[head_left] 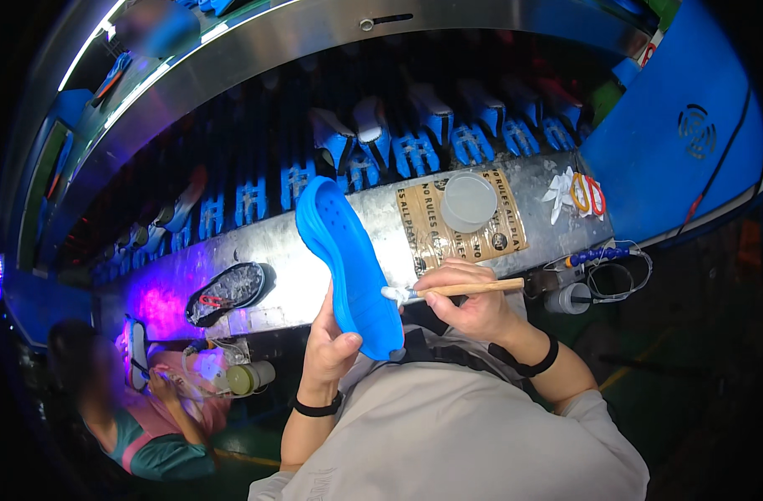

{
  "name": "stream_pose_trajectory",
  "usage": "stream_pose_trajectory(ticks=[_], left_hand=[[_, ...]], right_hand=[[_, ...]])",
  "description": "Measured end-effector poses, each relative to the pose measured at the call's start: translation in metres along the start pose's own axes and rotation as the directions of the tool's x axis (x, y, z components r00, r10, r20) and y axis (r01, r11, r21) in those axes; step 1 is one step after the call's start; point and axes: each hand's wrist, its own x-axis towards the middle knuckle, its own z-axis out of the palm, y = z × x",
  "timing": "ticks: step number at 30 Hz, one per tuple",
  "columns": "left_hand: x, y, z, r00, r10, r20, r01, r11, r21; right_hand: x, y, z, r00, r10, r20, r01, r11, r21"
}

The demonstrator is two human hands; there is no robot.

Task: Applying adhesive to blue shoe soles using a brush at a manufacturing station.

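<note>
Two hands are at work in the head view, apart from each other, each closed on its own thing. The left hand [327, 351] clamps the blue sole [348, 250] low on its left side, thumb on the outer wall and most of the fingers hidden behind. The sole is at the centre of the frame, held up in front of the desk [281, 238], slanting from upper left to lower right; this probably turns its hollow face to the wearer and keeps the right rim free.

The right hand [469, 305] grips the brush [481, 287] along its wooden handle, close to the whitened head, perhaps for finer control. That head meets the sole's right edge, though whether it presses there I cannot tell.

Right of centre, a translucent tub [469, 202] stands on a brown sheet [423, 230], likely within easy reach of the brush and with the sheet there to catch drips. Yellow and red loops [580, 192] lie among white scraps [557, 196] farther right. A dark oval piece [231, 288] rests left of centre. Behind the desk, blue holders [415, 154] form a row; a co-worker [168, 451] sits at lower left
</note>
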Motion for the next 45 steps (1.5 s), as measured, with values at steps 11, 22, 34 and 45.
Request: stream_pose_trajectory(ticks=[11, 22, 34, 45], left_hand=[[-0.002, 0.005, -0.002, 0.997, 0.066, -0.035, -0.064, 0.996, 0.063], [0.001, 0.013, 0.005, 0.992, 0.115, -0.045, -0.109, 0.986, 0.13], [-0.004, 0.012, 0.0, 0.991, 0.113, -0.067, -0.098, 0.976, 0.193], [0.002, 0.017, -0.014, 0.986, 0.128, -0.104, -0.109, 0.98, 0.168]], right_hand=[[-0.01, -0.019, -0.002, 0.998, 0.036, 0.055, -0.041, 0.996, 0.08], [-0.001, -0.015, 0.0, 1.0, 0.002, -0.03, -0.001, 0.999, 0.043], [-0.009, -0.022, 0.002, 1.0, 0.025, -0.019, -0.023, 0.994, 0.103], [-0.005, -0.016, -0.008, 0.984, 0.148, -0.099, -0.109, 0.94, 0.323]])
